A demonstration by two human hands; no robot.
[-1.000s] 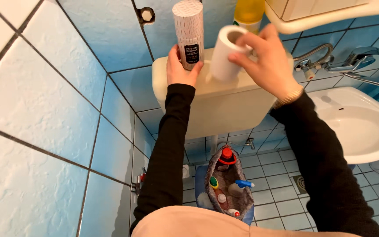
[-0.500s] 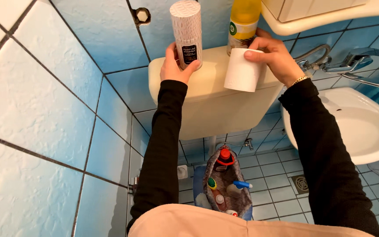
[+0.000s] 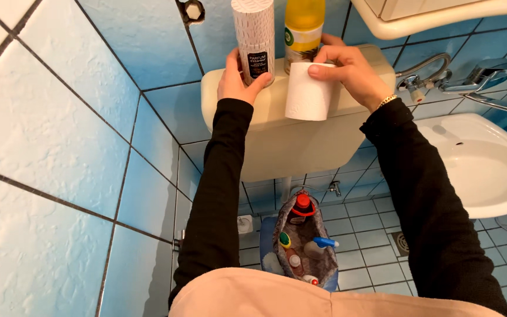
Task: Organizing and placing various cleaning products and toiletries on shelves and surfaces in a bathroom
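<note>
Left hand [image 3: 239, 79] wrapped around the base of a tall white can [image 3: 254, 36], upright on the cream toilet tank [image 3: 289, 138]. Right hand [image 3: 347, 71] gripping a toilet paper roll [image 3: 307, 92], thumb across its top, held upright at the tank's front edge. Yellow spray can [image 3: 304, 29] standing just behind the roll, beside the white can. Below, on the tiled floor [image 3: 365, 235], an open bag [image 3: 302, 243] of small bottles. White sink [image 3: 476, 164] to the right.

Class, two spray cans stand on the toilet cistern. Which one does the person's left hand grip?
The white patterned can with the dark label: the left hand wraps its base. The yellow can beside it stands behind the toilet roll, ungripped.
</note>
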